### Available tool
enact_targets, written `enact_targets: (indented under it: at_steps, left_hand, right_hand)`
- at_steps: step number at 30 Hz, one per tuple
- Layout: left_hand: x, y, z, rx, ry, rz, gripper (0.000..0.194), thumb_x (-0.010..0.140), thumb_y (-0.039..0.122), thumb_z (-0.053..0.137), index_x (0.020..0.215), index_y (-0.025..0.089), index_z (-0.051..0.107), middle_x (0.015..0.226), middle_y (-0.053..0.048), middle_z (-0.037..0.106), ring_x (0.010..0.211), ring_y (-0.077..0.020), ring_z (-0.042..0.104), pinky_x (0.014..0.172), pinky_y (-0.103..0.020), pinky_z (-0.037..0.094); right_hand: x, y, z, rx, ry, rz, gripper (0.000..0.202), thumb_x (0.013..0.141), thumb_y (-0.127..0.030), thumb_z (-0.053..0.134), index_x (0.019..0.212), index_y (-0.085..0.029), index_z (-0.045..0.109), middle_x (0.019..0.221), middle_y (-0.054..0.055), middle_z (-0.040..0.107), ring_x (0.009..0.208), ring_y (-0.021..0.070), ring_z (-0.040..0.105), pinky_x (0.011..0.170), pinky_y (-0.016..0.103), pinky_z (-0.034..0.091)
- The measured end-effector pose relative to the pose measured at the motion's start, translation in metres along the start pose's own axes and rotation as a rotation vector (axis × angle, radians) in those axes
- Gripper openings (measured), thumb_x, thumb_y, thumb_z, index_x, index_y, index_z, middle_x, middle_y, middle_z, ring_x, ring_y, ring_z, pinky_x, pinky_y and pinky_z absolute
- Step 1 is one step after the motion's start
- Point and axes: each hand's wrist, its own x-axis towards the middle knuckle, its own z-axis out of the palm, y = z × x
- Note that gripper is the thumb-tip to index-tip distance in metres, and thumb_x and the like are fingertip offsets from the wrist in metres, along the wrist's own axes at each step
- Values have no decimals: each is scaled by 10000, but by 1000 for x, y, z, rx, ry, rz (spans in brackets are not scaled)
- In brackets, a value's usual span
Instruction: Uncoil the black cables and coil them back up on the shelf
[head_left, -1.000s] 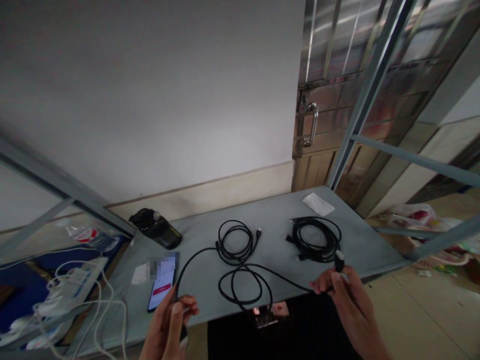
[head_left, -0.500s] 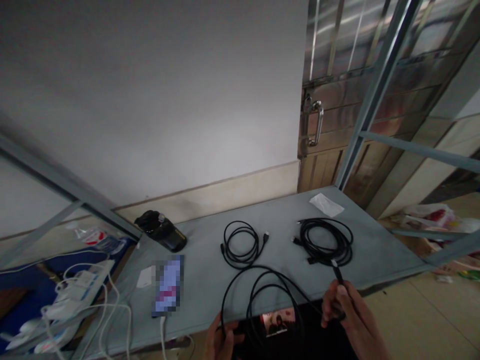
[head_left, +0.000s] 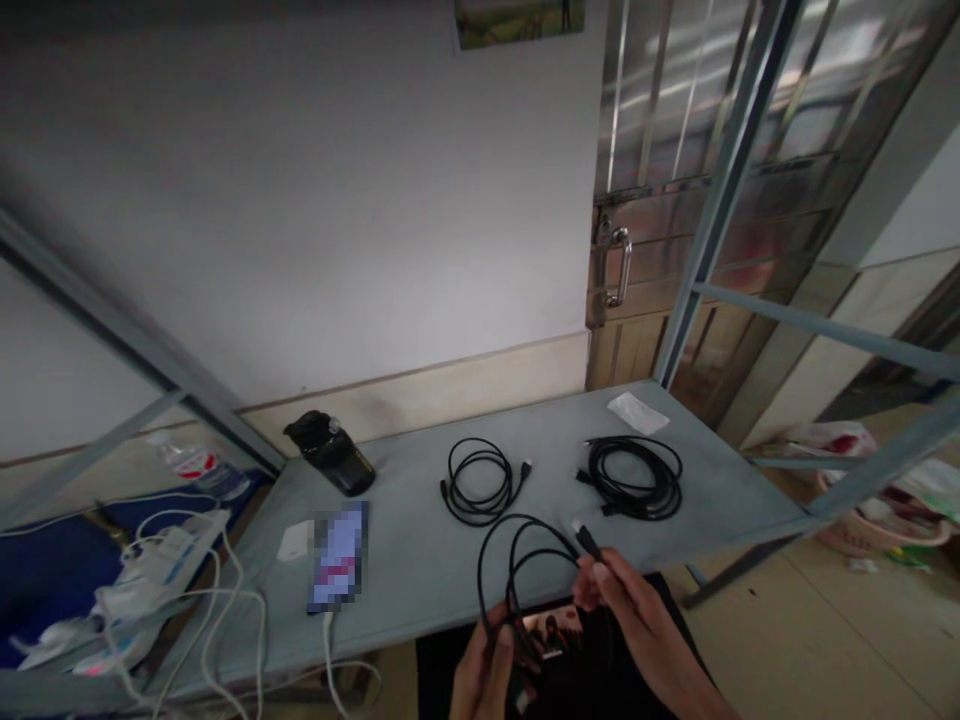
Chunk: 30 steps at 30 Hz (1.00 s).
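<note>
Between my hands, at the table's front edge, hangs a partly coiled black cable [head_left: 480, 570]. My left hand [head_left: 487, 660] is closed around the lower part of its loops. Near the cable's plug [head_left: 583, 533], my right hand [head_left: 619, 595] pinches the cable end, with the plug pointing up and away. On the grey table beyond lies a small coiled black cable [head_left: 480, 485] with its plug to the right. A thicker coil of black cable [head_left: 634, 478] rests farther right. My lap below is dark, with a printed picture on the clothing.
A black bottle [head_left: 330, 455] stands at the table's back left. Nearer lie a phone [head_left: 339, 555] with a white cord and a white card [head_left: 297, 540]. White power strips [head_left: 142, 590] and cords crowd the left. White paper [head_left: 637, 411] lies back right; metal posts [head_left: 720, 200] frame the table.
My right hand has moved left with the plug, closer to my left hand, which has shifted slightly right. The held loops are drawn narrower. The camera view has tilted up a little.
</note>
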Motion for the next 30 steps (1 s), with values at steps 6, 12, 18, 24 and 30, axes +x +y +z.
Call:
enact_targets:
  at_steps: [6, 12, 18, 24, 30]
  left_hand:
    - [1, 51, 0, -5, -17, 131, 677, 860, 788, 816, 1248, 237, 884, 1232, -118, 846, 1196, -349, 751, 1045, -428, 610]
    - [11, 106, 11, -169, -196, 271, 599, 939, 686, 818, 1250, 174, 827, 940, -71, 782, 855, -215, 700, 769, -301, 555]
    - [24, 120, 22, -147, -286, 410, 489, 922, 645, 852, 1016, 168, 798, 835, -27, 706, 794, -177, 633, 750, -270, 515]
    - [21, 78, 34, 37, -288, 431, 572, 960, 731, 758, 1011, 163, 800, 751, 9, 584, 687, -151, 490, 634, -255, 421]
    - [16, 54, 36, 147, -306, 384, 524, 1049, 678, 661, 1172, 191, 811, 794, 0, 603, 753, -187, 527, 698, -266, 469]
  right_hand:
    - [14, -53, 19, -91, -70, -208, 540, 1119, -736, 526, 1102, -245, 749, 1036, 81, 784, 1052, 284, 745, 994, 379, 567]
    - [24, -98, 41, -44, -172, -320, 538, 1079, -748, 609, 1025, -227, 732, 1047, 71, 780, 1045, 279, 732, 977, 388, 567]
    - [21, -97, 48, -64, -134, -404, 506, 1078, -706, 642, 1028, -220, 769, 1046, 55, 726, 975, 232, 680, 859, 334, 545]
    - [12, -52, 24, -96, -160, -284, 525, 1036, -697, 703, 893, -194, 752, 881, 15, 639, 801, 178, 553, 733, 307, 421]
    - [12, -40, 13, -48, -273, -142, 428, 1022, -599, 752, 910, -186, 728, 776, -31, 531, 731, 150, 460, 666, 285, 351]
